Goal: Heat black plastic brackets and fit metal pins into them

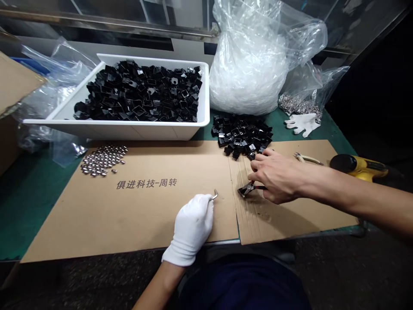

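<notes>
Cardboard: gloved left hand pinches hook; right hand holds pliers, black parts beside.

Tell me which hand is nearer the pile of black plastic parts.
Right. The bare right hand is just below-right of the pile of black plastic parts; the gloved left hand is farther off, down and left.

Two hands are showing: the left hand is gripping one small metal hook, and the right hand is gripping one pair of pliers. The count is also giving one second pair of pliers, one yellow drill, one loose white glove, one white tray and two cardboard sheets, while the black plastic parts are running too many to count.
</notes>
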Demonstrator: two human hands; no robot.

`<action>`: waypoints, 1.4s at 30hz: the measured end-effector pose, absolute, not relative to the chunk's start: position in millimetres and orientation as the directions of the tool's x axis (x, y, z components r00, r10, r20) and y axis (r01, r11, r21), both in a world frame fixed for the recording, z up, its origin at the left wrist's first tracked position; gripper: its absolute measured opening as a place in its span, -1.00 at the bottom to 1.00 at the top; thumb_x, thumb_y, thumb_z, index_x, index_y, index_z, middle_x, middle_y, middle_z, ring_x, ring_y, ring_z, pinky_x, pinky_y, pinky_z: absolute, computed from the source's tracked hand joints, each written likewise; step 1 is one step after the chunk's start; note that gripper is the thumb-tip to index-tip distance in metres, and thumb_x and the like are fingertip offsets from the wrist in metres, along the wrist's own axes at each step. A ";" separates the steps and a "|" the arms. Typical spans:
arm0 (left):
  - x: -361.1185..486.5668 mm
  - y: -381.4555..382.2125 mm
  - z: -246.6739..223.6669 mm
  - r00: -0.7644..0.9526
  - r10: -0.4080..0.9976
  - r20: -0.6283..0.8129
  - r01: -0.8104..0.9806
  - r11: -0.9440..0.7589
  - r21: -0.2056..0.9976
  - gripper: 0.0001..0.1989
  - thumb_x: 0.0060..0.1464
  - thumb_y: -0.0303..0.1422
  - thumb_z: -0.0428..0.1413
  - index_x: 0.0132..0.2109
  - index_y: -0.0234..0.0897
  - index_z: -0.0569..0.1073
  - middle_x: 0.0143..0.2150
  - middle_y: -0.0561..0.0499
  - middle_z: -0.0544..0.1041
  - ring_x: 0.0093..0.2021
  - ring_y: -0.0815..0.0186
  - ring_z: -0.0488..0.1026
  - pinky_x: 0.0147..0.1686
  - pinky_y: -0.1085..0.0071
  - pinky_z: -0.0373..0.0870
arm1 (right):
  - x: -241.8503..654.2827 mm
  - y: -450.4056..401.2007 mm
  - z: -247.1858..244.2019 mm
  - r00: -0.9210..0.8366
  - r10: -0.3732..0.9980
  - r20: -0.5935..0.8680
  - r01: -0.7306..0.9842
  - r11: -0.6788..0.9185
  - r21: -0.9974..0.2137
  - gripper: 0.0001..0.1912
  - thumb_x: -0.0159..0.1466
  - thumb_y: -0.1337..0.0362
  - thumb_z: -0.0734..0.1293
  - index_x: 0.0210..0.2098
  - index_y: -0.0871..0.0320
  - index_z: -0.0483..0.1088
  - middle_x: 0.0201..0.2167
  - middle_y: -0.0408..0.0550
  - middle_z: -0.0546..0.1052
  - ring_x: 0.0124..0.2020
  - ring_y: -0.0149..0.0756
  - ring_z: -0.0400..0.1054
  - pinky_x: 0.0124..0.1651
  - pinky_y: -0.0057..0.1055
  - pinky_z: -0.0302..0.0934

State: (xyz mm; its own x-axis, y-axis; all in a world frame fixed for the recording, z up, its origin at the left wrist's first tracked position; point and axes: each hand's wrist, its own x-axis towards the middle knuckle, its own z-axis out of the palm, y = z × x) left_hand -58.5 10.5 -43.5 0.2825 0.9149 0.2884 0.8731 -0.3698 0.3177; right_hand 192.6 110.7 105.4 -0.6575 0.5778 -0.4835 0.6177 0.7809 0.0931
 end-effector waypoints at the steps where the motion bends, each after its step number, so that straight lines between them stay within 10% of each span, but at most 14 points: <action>1: -58.6 10.6 -43.5 0.283 0.912 0.296 0.872 -0.373 0.317 -0.86 0.37 -0.40 -0.01 -0.08 -0.26 0.44 -0.18 -0.08 0.58 -0.20 0.20 0.56 -0.14 0.31 0.44 | 190.4 112.4 107.5 -0.653 0.574 -0.495 0.618 0.781 0.090 -0.76 0.16 0.19 0.35 -0.26 0.15 0.57 -0.24 0.14 0.49 -0.17 0.01 0.31 -0.04 -0.07 0.04; 30: -59.1 10.4 -45.2 0.254 0.887 0.385 0.840 -0.400 0.367 -0.88 0.36 -0.40 0.03 -0.07 -0.26 0.45 -0.19 -0.06 0.60 -0.21 0.22 0.57 -0.16 0.32 0.46 | 191.3 93.5 98.3 -0.635 0.521 -0.570 0.588 0.805 0.081 -0.93 0.05 0.41 0.38 -0.44 0.21 0.54 -0.39 0.15 0.55 -0.35 -0.05 0.39 -0.25 -0.15 0.17; 39: -62.9 8.5 -46.4 0.098 0.908 0.407 0.741 -0.339 0.579 -0.83 0.36 -0.42 0.05 0.02 -0.26 0.48 -0.14 -0.08 0.59 -0.14 0.22 0.57 -0.05 0.30 0.49 | 239.5 70.3 76.9 -0.694 0.571 -0.438 0.683 0.714 -0.151 -0.76 0.32 0.26 0.28 -0.08 0.14 0.51 -0.28 0.05 0.59 -0.33 -0.13 0.49 -0.29 -0.26 0.27; 42: -61.6 1.2 -34.7 -0.030 0.949 0.315 0.604 -0.234 0.762 -0.81 0.37 -0.38 0.05 0.02 -0.25 0.52 -0.11 -0.09 0.59 -0.10 0.24 0.56 0.01 0.30 0.49 | 249.7 49.7 54.5 -0.711 0.647 -0.275 0.690 0.566 -0.452 -0.63 0.36 0.26 0.29 0.14 0.14 0.44 -0.10 0.06 0.61 -0.16 -0.15 0.52 -0.10 -0.25 0.36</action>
